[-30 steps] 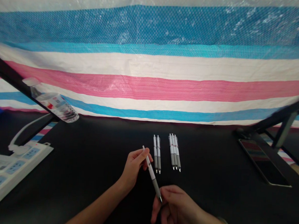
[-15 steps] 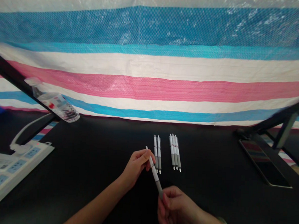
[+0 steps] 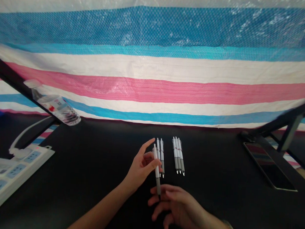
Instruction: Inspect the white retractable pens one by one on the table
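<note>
Between the thumb and curled fingers of my left hand is a white and grey pen, its dark tip pointing down toward me. The left index finger sticks out past the pen's upper end. My right hand lies just below, with its fingers spread and bent around the pen's lower end; it does not grip the pen. Two similar pens lie side by side right behind the held one, partly hidden by it. To their right, three more pens lie together in a bundle.
A smartphone lies at the right of the black table. At the left are a white power strip with a plugged-in cable and a tilted clear bottle. Striped sheeting hangs behind the table.
My right fingers have let go of the pen's grey end and spread apart. In my left hand the pen has turned more upright, and the left index finger has stretched out.
</note>
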`<state>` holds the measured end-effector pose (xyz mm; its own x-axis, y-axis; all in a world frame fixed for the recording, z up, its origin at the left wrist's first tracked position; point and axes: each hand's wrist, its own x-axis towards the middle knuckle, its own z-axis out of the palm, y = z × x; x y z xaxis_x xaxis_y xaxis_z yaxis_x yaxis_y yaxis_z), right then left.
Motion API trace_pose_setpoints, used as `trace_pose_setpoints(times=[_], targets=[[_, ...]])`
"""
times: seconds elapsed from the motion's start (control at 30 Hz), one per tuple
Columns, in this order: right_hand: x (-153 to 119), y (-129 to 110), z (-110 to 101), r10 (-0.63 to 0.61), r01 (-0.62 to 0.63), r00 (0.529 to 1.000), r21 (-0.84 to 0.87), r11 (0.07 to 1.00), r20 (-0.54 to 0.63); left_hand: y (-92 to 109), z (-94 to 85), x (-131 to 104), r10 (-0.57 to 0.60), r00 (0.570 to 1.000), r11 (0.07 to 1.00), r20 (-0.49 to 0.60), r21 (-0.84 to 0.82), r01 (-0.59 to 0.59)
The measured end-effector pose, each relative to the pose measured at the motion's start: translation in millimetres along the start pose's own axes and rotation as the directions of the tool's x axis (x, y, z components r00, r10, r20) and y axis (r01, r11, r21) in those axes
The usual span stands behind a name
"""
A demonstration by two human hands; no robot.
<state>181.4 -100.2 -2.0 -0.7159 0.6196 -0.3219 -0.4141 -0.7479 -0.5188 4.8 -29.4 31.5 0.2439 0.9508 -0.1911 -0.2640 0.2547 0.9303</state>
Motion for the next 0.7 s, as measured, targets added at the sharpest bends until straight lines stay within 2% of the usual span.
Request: trace_pose_setpoints(times=[0.23, 0.53, 0.7], targets=[[-2.0, -2.9, 3.1, 0.013, -0.013, 1.000, 0.025, 1.000, 0.002, -1.6, -0.8, -1.1, 0.041, 0.997, 0.998, 0.072, 0.050, -0.044], [-3.5, -6.7, 7.4, 0.028, -0.028, 1.000, 0.009, 1.000, -0.010, 1.2, 0.5, 0.0, 0.001, 0.999, 0.999, -0.035, 0.049, 0.000], [-4.5, -8.2, 8.6, 0.035, -0.035, 0.999, 0.008, 0.999, -0.003, 0.3, 0.1, 1.1, -0.021, 0.999, 1.000, -0.042, 0.018, 0.022]])
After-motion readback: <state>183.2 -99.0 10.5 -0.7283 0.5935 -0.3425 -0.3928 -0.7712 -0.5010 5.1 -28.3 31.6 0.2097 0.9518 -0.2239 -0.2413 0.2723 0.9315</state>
